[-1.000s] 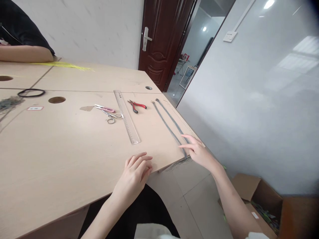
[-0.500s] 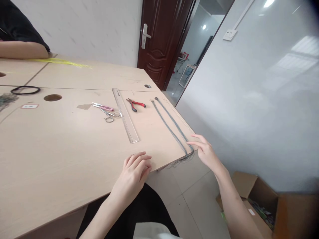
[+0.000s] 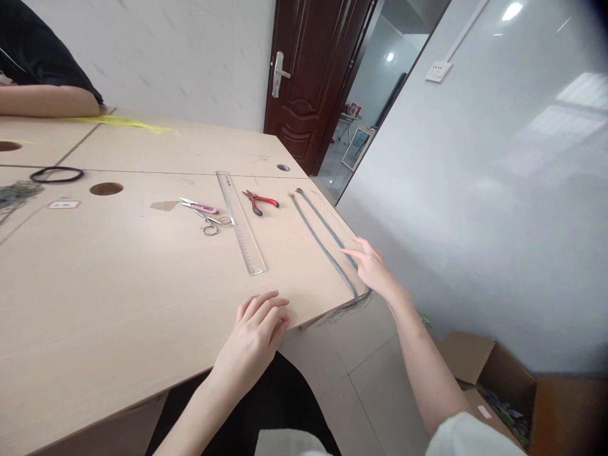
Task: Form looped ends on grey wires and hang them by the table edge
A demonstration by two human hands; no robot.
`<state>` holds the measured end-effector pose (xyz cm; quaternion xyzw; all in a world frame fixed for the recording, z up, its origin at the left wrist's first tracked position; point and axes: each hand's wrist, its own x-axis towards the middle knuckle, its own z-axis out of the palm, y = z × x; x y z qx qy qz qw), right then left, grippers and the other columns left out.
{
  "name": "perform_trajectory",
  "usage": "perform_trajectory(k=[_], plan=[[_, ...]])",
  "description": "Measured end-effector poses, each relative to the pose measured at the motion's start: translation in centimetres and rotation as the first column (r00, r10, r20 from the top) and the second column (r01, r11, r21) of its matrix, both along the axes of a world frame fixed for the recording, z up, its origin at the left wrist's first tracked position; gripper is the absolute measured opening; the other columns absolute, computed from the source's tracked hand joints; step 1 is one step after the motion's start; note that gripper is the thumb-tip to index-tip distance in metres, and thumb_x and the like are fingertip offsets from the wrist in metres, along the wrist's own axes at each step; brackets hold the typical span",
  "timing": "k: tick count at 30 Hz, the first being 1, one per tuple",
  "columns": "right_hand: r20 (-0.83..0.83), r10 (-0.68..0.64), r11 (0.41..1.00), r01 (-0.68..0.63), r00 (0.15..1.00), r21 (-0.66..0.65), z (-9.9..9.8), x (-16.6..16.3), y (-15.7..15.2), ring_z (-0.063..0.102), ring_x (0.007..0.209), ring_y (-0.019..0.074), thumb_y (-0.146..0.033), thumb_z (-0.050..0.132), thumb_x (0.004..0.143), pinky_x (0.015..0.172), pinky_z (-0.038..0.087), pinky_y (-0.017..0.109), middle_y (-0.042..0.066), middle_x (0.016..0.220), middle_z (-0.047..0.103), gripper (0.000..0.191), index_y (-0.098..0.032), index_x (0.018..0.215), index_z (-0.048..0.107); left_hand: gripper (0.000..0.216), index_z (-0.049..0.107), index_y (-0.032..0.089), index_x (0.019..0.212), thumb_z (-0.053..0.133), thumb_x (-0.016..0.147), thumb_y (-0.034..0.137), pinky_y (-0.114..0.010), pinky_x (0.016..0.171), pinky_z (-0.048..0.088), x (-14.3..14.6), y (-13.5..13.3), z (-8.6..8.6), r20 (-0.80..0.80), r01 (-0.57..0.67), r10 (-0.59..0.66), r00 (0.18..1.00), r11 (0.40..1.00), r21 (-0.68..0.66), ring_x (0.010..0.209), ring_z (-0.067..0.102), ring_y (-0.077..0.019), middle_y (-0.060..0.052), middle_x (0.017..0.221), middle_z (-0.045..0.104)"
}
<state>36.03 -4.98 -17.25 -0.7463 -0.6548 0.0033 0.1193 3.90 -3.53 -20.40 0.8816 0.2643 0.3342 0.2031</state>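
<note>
Near ends of two grey cords (image 3: 319,235) fraying over the table (image 3: 118,291) edge, partly hidden under right hand (image 3: 375,271). Lying side by side at far right of table, long axis running from near right to far left, metal tips pointing far. Right hand flat, fingers spread wide on cords, gripping nothing. Left hand (image 3: 256,335) loosely curled, empty, resting at near edge. Ruler (image 3: 241,223), red pliers (image 3: 260,202), scissors (image 3: 209,218) left of cords. Another person's arm (image 3: 45,100) cut off at far left.

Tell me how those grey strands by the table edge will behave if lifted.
The grey strands look thin and long, so they would likely droop limply. Their frayed ends hang over the table edge, suggesting they are light and may slide off. The right hand rests on them, fingers spread.
</note>
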Motion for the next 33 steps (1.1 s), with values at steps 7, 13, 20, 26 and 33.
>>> perform_trajectory(k=[7, 13, 20, 26, 33], plan=[[-0.016, -0.034, 0.999, 0.034, 0.999, -0.015, 0.0, 1.2, 1.1, 0.024, 0.133, 0.0308, -0.013, 0.054, 0.084, 0.105, 0.022, 0.058, 0.008, 0.144, 0.031, 0.031, -0.019, 0.113, 0.059, 0.010, 0.051, 0.020, 0.086, 0.045, 0.087, 0.011, -0.042, 0.089, 0.043, -0.3, 0.1, 0.1, 0.008, -0.019, 0.019, 1.000, 0.999, -0.027, 0.114, 0.049, -0.0228, -0.005, 0.106, 0.062], [-0.052, -0.023, 0.997, 0.019, 0.998, -0.068, 0.5, 1.5, -4.0, 0.037, 0.128, 0.0214, 0.003, 0.034, 0.074, 0.106, 0.030, 0.047, -0.001, 0.139, 0.038, 0.055, -0.031, 0.098, 0.070, 0.010, 0.051, 0.019, 0.086, 0.046, 0.087, 0.011, -0.043, 0.091, 0.040, -0.2, 0.0, -0.1, 0.019, -0.004, 0.005, 1.000, 1.000, -0.022, 0.114, 0.048, -0.0230, -0.006, 0.106, 0.062], [-0.077, -0.087, 0.996, 0.084, 0.993, -0.044, 0.2, 0.7, -6.3, 0.039, 0.127, 0.0204, 0.002, 0.033, 0.070, 0.104, 0.035, 0.043, -0.002, 0.136, 0.043, 0.055, -0.030, 0.096, 0.070, 0.010, 0.052, 0.020, 0.086, 0.046, 0.088, 0.012, -0.043, 0.091, 0.040, -0.1, 0.1, -0.1, 0.021, 0.006, -0.006, 1.000, 1.000, -0.008, 0.113, 0.049, -0.0240, -0.006, 0.106, 0.062], [-0.079, -0.102, 0.995, 0.102, 0.992, -0.007, 0.3, 0.4, -7.3, 0.041, 0.125, 0.0207, 0.001, 0.033, 0.069, 0.106, 0.034, 0.044, -0.001, 0.134, 0.045, 0.053, -0.028, 0.088, 0.072, 0.009, 0.052, 0.019, 0.086, 0.046, 0.088, 0.013, -0.043, 0.091, 0.039, 0.0, 0.1, -0.1, 0.028, -0.006, 0.007, 1.000, 1.000, -0.024, 0.113, 0.049, -0.0234, -0.006, 0.104, 0.063], [-0.100, -0.139, 0.985, 0.148, 0.985, 0.089, 0.3, 0.0, -8.4, 0.049, 0.116, 0.0237, -0.001, 0.034, 0.067, 0.103, 0.035, 0.049, 0.003, 0.122, 0.055, 0.048, -0.025, 0.079, 0.073, 0.010, 0.054, 0.019, 0.086, 0.046, 0.088, 0.014, -0.045, 0.092, 0.038, 0.0, 0.1, 0.0, 0.057, 0.008, -0.003, 0.998, 0.996, -0.089, 0.112, 0.049, -0.0242, -0.006, 0.105, 0.063]])
